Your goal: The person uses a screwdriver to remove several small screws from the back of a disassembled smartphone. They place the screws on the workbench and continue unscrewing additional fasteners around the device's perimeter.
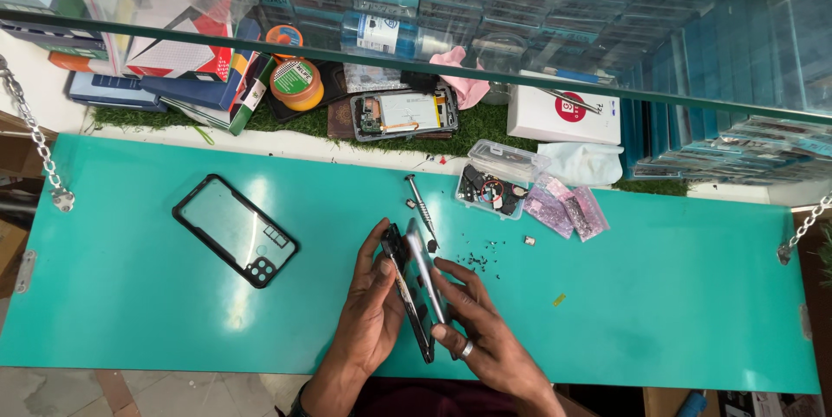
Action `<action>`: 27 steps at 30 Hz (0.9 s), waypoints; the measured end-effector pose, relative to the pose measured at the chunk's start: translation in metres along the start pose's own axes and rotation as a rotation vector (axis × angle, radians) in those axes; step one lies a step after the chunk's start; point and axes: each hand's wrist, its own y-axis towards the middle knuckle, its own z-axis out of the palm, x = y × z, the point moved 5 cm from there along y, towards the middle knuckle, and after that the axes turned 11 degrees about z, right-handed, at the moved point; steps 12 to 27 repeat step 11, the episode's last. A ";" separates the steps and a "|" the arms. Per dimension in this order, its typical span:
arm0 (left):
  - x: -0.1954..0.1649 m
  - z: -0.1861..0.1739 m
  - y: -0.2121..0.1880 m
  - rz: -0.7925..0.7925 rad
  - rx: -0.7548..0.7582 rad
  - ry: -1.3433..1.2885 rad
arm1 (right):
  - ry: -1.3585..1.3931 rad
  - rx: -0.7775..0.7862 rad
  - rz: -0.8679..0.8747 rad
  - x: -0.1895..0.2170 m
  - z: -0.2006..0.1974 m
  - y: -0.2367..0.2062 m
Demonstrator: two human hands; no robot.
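Note:
Over the teal table my left hand grips the black body of a smartphone held on edge. My right hand, with a ring on one finger, holds the phone's grey back cover, which is parted from the body at the top. A small screwdriver lies just beyond the phone. Several tiny screws are scattered to the right of it.
A clear phone case with a black rim lies at left. A small clear plastic box of parts and little plastic bags sit at the back. An opened phone, tape rolls, books and a white box stand behind on green turf.

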 end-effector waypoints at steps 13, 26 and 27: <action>0.009 -0.009 0.001 -0.064 0.043 0.141 | -0.282 -0.060 -0.055 0.009 0.004 0.001; 0.009 -0.009 0.001 -0.064 0.043 0.141 | -0.282 -0.060 -0.055 0.009 0.004 0.001; 0.009 -0.009 0.001 -0.064 0.043 0.141 | -0.282 -0.060 -0.055 0.009 0.004 0.001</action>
